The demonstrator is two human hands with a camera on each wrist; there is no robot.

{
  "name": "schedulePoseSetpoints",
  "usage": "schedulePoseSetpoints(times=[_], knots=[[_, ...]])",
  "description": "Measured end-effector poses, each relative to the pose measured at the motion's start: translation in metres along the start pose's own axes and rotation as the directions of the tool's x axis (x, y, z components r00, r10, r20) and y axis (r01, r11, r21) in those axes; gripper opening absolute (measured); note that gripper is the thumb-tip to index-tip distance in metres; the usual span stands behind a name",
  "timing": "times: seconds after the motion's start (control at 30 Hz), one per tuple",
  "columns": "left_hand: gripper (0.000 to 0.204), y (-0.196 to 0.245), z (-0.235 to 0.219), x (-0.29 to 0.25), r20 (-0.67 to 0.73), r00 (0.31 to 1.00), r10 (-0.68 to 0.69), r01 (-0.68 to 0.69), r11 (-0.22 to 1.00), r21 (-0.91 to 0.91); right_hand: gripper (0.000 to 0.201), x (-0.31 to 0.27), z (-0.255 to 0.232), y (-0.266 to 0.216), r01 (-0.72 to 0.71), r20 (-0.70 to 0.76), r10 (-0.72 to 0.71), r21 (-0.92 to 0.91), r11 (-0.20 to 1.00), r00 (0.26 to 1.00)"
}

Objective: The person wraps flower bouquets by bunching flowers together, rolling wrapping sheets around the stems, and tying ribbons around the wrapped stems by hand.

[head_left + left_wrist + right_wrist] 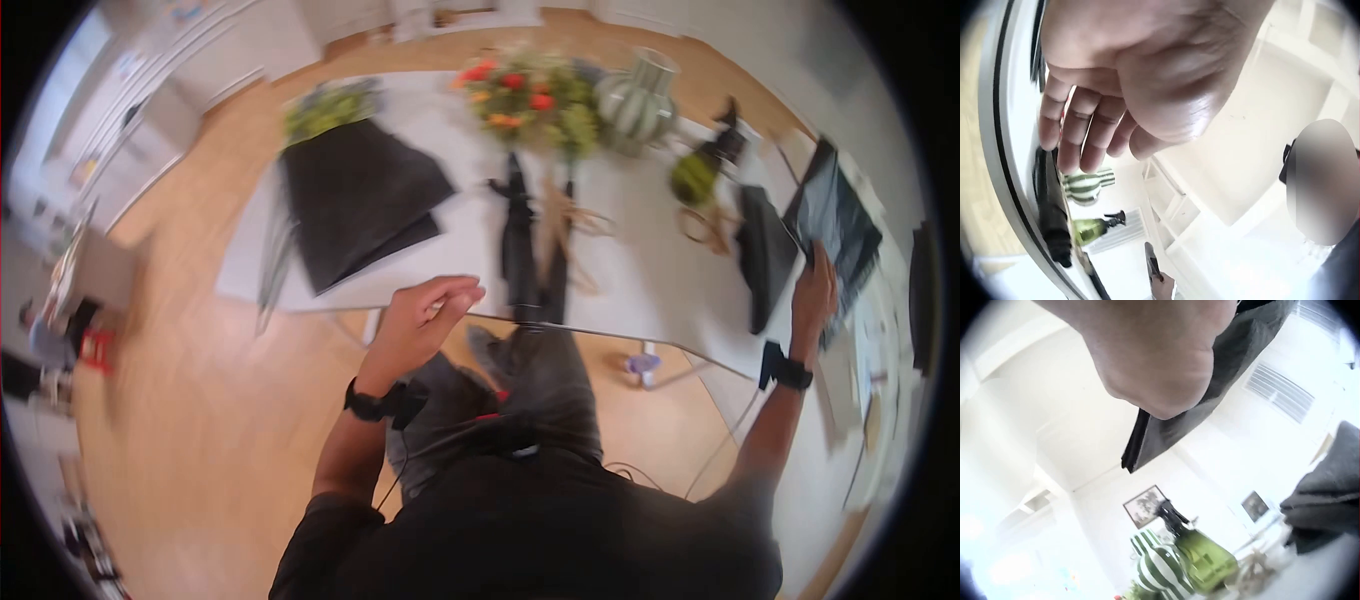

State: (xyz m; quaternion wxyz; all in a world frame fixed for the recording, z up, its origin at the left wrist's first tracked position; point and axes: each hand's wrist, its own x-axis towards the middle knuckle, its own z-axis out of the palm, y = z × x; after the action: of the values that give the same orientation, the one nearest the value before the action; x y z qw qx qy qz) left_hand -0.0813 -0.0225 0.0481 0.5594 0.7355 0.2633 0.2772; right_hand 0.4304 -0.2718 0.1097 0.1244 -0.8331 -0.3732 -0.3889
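Note:
My right hand (815, 295) grips the edge of a thin black sheet (845, 235), lifted at the table's right end. In the right wrist view the sheet (1229, 375) hangs folded beside the palm. A second dark folded sheet (762, 262) lies just left of that hand. My left hand (415, 325) holds nothing and hovers by the table's front edge, its fingers loosely bent. Nearest to it, a long black item (520, 240) runs toward the front edge, next to loose tan strands (562, 225). A large black sheet (355, 195) spreads over the table's left part.
Along the back of the white table (640, 270) stand orange and yellow flowers (525, 100) and a green-striped vase (637, 105). A green spray bottle (695, 175) and a tan coil (703, 230) sit toward the right. Greenery (330, 108) lies at the back left.

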Motion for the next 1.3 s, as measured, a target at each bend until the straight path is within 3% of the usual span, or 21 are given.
schedulePoseSetpoints(times=[0.07,0.1,0.17,0.23,0.33,0.4,0.5,0.63,0.7,0.77,0.8,0.83,0.87,0.9,0.93,1.0,1.07,1.13,1.2,1.23,1.3], knots=[[0.027,0.0,-0.022,-0.007,-0.229,0.96,0.16,-0.083,0.946,0.313,0.04,-0.017,0.034,-0.001,-0.014,0.18,0.021,-0.041,0.999,0.983],[0.027,-0.003,-0.034,-0.009,-0.258,0.954,0.155,-0.065,0.944,0.325,0.04,-0.026,0.04,-0.012,-0.005,0.208,0.003,0.008,1.0,0.978],[0.032,-0.013,-0.059,-0.008,-0.307,0.834,0.458,-0.137,0.712,0.689,0.043,-0.045,0.061,-0.015,0.013,0.268,-0.031,0.069,0.998,0.963],[0.041,-0.02,-0.078,-0.003,-0.289,0.845,0.449,-0.114,0.681,0.724,0.047,-0.054,0.065,-0.02,0.041,0.482,-0.096,0.124,0.991,0.871],[0.048,-0.044,-0.097,0.016,-0.26,0.857,0.444,-0.045,0.568,0.822,0.05,-0.05,0.04,-0.05,-0.027,0.558,-0.081,0.182,0.983,0.826],[0.054,-0.06,-0.105,0.03,-0.264,0.905,0.333,0.068,0.501,0.863,0.049,-0.051,0.041,-0.052,-0.019,0.544,-0.08,0.174,0.985,0.835],[0.048,-0.067,-0.107,0.047,-0.214,0.954,0.211,0.108,0.422,0.9,0.047,-0.052,0.037,-0.061,-0.03,0.498,-0.065,0.181,0.983,0.865],[0.034,-0.07,-0.107,0.054,-0.171,0.958,0.232,0.058,0.427,0.902,0.039,-0.049,0.016,-0.093,-0.051,0.432,-0.07,0.262,0.964,0.899],[0.022,-0.068,-0.11,0.057,-0.31,0.925,0.22,0.127,0.589,0.798,0.037,-0.047,0.008,-0.107,-0.053,0.413,-0.084,0.309,0.95,0.907],[0.017,-0.064,-0.124,0.058,-0.485,0.787,0.381,0.033,0.759,0.65,0.034,-0.042,0.001,-0.122,-0.055,0.392,-0.095,0.356,0.933,0.915],[0.019,-0.044,-0.131,0.056,-0.601,0.731,0.324,0.094,0.824,0.559,0.033,-0.039,-0.003,-0.131,-0.025,0.365,-0.126,0.382,0.924,0.923],[0.022,-0.034,-0.149,0.054,-0.609,0.675,0.416,0.102,0.765,0.636,0.032,-0.036,-0.006,-0.14,0.005,0.338,-0.155,0.406,0.914,0.929],[0.026,-0.017,-0.162,0.054,-0.668,0.618,0.414,0.112,0.796,0.596,0.032,-0.033,-0.008,-0.147,-0.002,0.343,-0.151,0.407,0.913,0.927],[0.03,-0.004,-0.175,0.058,-0.673,0.514,0.532,-0.047,0.801,0.597,0.032,-0.029,-0.01,-0.155,0.01,0.304,-0.169,0.463,0.886,0.938],[0.032,0.024,-0.186,0.052,-0.698,0.523,0.49,0.033,0.806,0.591,0.032,-0.025,-0.012,-0.163,0.026,0.258,-0.185,0.517,0.855,0.948],[0.031,0.073,-0.193,0.046,-0.716,0.445,0.538,-0.047,0.812,0.581,0.032,-0.019,-0.016,-0.182,0.04,0.241,-0.206,0.554,0.832,0.948],[0.029,0.084,-0.232,0.053,-0.718,0.466,0.517,-0.359,0.852,0.381,0.03,-0.015,-0.02,-0.198,0.1,0.179,-0.273,0.637,0.765,0.945],[0.028,0.108,-0.233,0.054,-0.703,0.496,0.509,-0.463,0.841,0.282,0.029,-0.017,-0.019,-0.215,0.054,0.174,-0.254,0.718,0.693,0.951],[0.028,0.142,-0.213,0.055,-0.741,0.538,0.402,-0.686,0.72,-0.107,0.03,-0.021,-0.02,-0.232,-0.034,0.224,-0.25,0.804,0.593,0.942],[0.028,0.146,-0.216,0.058,-0.727,0.543,0.419,-0.688,0.718,-0.1,0.031,-0.025,-0.015,-0.241,-0.129,0.266,-0.261,0.886,0.446,0.928],[0.029,0.154,-0.219,0.061,-0.684,0.567,0.459,-0.73,0.664,-0.16,0.032,-0.026,-0.032,-0.261,-0.285,0.383,-0.339,0.909,0.304,0.859]])
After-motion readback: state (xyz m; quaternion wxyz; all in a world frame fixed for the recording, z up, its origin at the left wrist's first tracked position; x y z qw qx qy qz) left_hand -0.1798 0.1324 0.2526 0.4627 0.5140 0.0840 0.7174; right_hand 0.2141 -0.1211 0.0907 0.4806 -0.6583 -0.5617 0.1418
